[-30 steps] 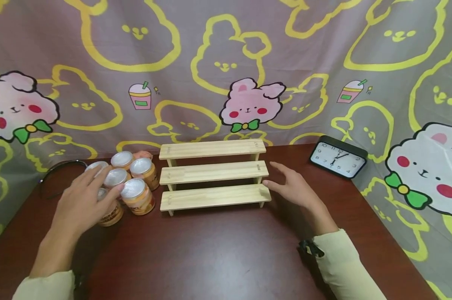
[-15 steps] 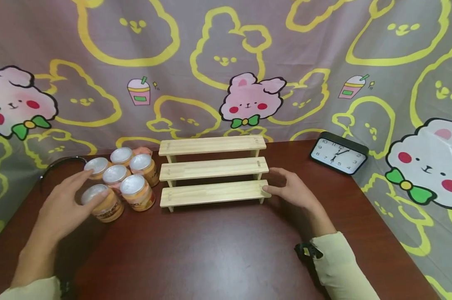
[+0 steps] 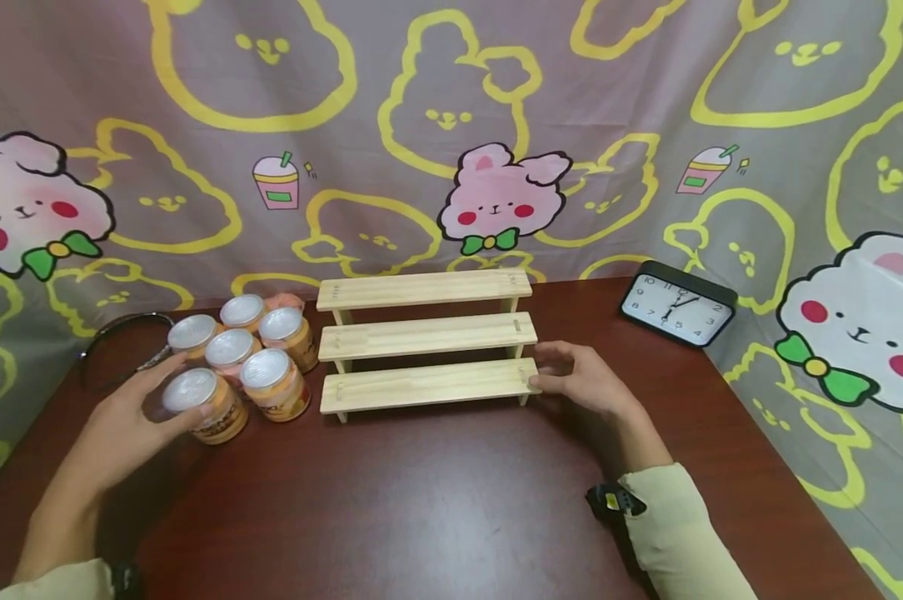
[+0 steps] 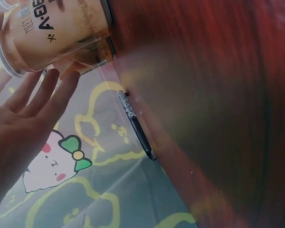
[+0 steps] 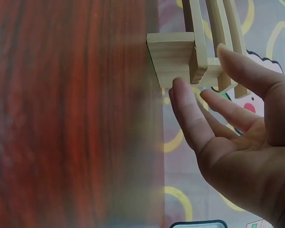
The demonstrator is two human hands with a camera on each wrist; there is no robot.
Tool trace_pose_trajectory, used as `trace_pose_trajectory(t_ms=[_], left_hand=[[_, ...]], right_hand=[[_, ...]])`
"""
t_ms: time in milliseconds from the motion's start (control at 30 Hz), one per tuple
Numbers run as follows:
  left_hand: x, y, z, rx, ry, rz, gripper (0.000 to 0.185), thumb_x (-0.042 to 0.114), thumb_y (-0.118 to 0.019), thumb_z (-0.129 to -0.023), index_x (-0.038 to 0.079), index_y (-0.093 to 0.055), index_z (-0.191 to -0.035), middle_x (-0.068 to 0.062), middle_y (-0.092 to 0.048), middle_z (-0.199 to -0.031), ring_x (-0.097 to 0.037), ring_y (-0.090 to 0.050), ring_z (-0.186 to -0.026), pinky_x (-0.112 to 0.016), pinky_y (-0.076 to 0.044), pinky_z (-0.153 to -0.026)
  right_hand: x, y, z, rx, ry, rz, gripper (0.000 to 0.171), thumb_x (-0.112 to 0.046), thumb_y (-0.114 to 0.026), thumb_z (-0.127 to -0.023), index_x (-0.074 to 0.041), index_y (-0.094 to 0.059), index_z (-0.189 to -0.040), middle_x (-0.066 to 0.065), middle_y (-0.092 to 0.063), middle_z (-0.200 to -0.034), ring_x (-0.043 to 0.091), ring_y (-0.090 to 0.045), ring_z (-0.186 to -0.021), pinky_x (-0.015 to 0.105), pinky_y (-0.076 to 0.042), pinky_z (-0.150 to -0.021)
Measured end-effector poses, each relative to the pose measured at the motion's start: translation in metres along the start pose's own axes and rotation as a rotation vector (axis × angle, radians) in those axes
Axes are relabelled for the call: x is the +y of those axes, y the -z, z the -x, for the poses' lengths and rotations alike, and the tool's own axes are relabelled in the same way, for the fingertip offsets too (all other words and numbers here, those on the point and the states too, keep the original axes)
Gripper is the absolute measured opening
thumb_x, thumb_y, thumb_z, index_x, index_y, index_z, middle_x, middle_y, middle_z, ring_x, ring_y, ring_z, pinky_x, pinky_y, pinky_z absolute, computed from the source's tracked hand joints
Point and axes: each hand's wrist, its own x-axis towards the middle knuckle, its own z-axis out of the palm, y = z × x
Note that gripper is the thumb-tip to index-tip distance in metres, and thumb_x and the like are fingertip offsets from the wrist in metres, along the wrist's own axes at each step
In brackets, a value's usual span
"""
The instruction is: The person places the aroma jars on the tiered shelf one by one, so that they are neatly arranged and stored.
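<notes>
1. Cartoon-rabbit cloth (image 3: 451, 125) in grey, yellow and pink hangs behind and beside the dark red-brown wooden bench (image 3: 421, 500) I am watching.
2. At the far left of the bench I see a thin black hoop-shaped band (image 3: 114, 333) lying flat by the cloth.
3. My left hand (image 3: 132, 417) sits just in front of it, fingers (image 4: 47, 90) relaxed and slightly spread, fingertips touching the side of the nearest orange plastic jar with a silver foil lid (image 3: 197, 400). The left wrist view shows the straight fingers lying against the jar's orange label, not wrapped round it.
4. That jar stands upright at the front left corner of a cluster of similar orange foil-lidded jars (image 3: 252, 350), packed close together on the bench, just left of the rack.
5. At centre stands a pale three-tier stepped wooden rack (image 3: 425, 337), its shelves bare.
6. My right hand (image 3: 582, 383) rests at the rack's right end, fingers (image 5: 190, 109) loosely spread, fingertips touching the end of the lowest step; nothing is gripped.
7. Further right, near the cloth, a black-framed rectangular clock with a white face (image 3: 676, 304) leans back, well apart from the hand.
</notes>
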Motion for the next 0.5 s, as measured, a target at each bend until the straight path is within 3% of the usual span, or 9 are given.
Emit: trace_pose_trajectory(t_ms=[233,500], left_hand=[[0.0014,-0.0008,0.0007,0.000,0.062,0.049,0.083,0.034,-0.085,-0.083,0.000,-0.046,-0.148,-0.038,-0.051,-0.135,-0.055,-0.044,-0.122,-0.069,-0.031,-0.095],[0.0001,-0.0013,0.0017,0.011,0.108,0.082,0.078,0.035,-0.088,-0.080,-0.002,-0.055,-0.139,-0.037,-0.053,-0.132,-0.046,-0.048,-0.115,-0.060,-0.033,-0.092]], right_hand=[[0.0023,0.0005,0.0006,-0.044,-0.011,-0.165,0.059,-0.002,-0.073,-0.091,0.014,-0.047,-0.141,0.031,-0.058,-0.129,0.028,-0.064,-0.103,0.040,-0.059,-0.083],[0.0045,0.0007,-0.0006,-0.051,-0.029,-0.187,0.052,0.004,-0.070,-0.090,0.015,-0.050,-0.137,0.031,-0.061,-0.125,0.025,-0.067,-0.098,0.042,-0.059,-0.083]])
